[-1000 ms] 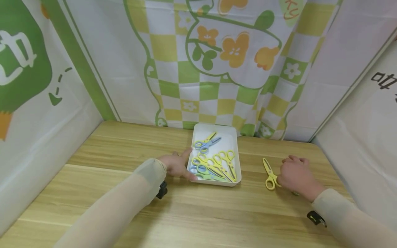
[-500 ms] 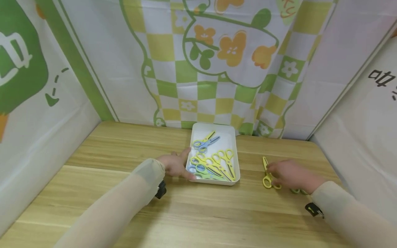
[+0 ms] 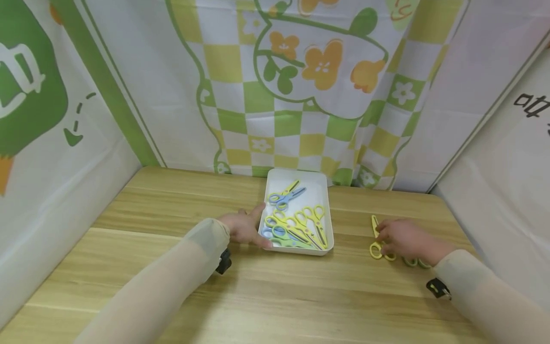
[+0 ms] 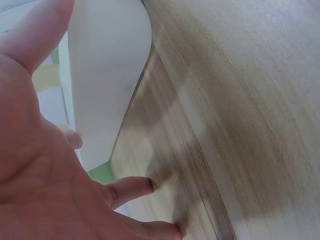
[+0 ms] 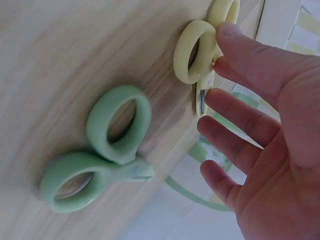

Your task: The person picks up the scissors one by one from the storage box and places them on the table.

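Note:
A white tray (image 3: 303,179) stands at the table's back middle with several scissors in it, among them blue scissors (image 3: 289,197) and green scissors (image 3: 289,242). My left hand (image 3: 243,228) touches its left side, fingers spread, the thumb at the near corner. On the right, my right hand (image 3: 410,239) pinches yellow scissors (image 5: 196,55) near the handles with thumb and index finger; the other fingers are extended. The scissors lie on the tabletop, blades pointing to the back. Another pair of green scissors (image 5: 120,125) lies beside them, mostly hidden by the hand in the head view.
The wooden table (image 3: 275,296) runs back to a curtain (image 3: 301,119) with checks and flowers, right behind the tray. White printed fabric walls (image 3: 515,167) enclose the left and right sides. Bare wood lies between the tray and the right hand.
My right hand has moved left from the green scissors to the yellow scissors, then slightly right, the yellow scissors shifting with it. My left hand has stayed at the tray.

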A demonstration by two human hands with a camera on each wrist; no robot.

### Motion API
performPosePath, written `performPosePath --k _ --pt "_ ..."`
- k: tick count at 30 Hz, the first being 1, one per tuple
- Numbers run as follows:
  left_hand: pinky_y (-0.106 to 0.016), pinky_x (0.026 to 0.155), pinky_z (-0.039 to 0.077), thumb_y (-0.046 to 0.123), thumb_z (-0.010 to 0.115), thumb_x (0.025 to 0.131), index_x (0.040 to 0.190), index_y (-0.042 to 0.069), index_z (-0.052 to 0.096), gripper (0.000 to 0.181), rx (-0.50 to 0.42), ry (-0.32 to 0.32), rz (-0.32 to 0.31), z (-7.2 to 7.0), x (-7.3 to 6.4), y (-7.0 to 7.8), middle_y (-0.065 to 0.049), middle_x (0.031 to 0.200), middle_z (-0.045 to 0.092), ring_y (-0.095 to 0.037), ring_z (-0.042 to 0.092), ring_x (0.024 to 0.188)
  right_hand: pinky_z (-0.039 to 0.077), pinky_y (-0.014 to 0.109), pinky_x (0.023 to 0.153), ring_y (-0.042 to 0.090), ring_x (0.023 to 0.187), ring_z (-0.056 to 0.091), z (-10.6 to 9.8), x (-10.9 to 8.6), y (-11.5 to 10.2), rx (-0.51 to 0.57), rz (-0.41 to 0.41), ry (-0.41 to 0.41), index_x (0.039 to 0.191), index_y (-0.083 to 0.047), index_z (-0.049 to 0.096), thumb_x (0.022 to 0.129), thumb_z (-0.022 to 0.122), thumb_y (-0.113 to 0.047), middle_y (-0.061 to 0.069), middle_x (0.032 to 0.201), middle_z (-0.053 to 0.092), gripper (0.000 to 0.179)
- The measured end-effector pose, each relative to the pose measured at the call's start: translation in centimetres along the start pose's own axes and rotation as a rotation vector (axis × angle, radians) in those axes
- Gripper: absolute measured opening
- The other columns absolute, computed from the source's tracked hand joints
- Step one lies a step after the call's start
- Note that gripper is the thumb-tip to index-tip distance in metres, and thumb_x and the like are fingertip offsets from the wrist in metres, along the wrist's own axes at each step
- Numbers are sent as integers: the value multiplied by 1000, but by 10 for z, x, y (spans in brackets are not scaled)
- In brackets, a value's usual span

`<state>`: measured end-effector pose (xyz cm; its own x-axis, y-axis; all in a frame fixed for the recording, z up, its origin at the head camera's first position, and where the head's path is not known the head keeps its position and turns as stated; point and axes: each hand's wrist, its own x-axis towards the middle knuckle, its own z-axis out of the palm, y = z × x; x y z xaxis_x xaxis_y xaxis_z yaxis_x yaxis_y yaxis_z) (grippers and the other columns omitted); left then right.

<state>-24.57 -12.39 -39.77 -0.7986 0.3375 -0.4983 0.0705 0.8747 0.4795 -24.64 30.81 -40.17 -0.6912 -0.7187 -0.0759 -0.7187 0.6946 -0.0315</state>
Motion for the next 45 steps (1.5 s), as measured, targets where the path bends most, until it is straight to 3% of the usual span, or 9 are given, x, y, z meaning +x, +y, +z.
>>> performPosePath --k 10,20,28,38,45 --pt "-68 109 19 60 76 80 161 23 -7 122 1 12 -5 0 0 -1 -40 155 6 -51 7 145 48 59 87 36 98 64 4 -7 10 39 67 -42 95 -11 78 81 82 -25 16 112 65 21" --pt "-67 109 20 60 76 80 161 23 -6 122 -4 6 -7 1 1 1 -39 156 6 -49 7 145 50 56 85 36 97 64 0 -13 10 32 66 -66 95 -10 77 80 82 -22 16 112 64 20" --pt "-66 109 20 61 76 79 161 24 -8 123 4 -3 -18 0 2 1 -38 157 4 -48 6 146 47 62 81 37 98 64 2 -13 14 4 76 -76 93 -13 76 79 84 -23 16 111 64 20" --pt "-68 107 23 63 76 78 161 25 -7 124 -1 9 -23 1 1 0 -40 156 6 -52 9 144 49 63 77 38 97 64 -6 -11 18 36 105 13 93 -12 73 81 76 -17 17 112 65 13" --pt "-69 106 24 63 76 78 161 26 -7 123 9 11 -24 1 0 1 -40 156 6 -52 9 144 49 63 76 40 99 63 -8 -4 17 -5 128 36 100 -8 73 83 77 -20 19 111 64 21"
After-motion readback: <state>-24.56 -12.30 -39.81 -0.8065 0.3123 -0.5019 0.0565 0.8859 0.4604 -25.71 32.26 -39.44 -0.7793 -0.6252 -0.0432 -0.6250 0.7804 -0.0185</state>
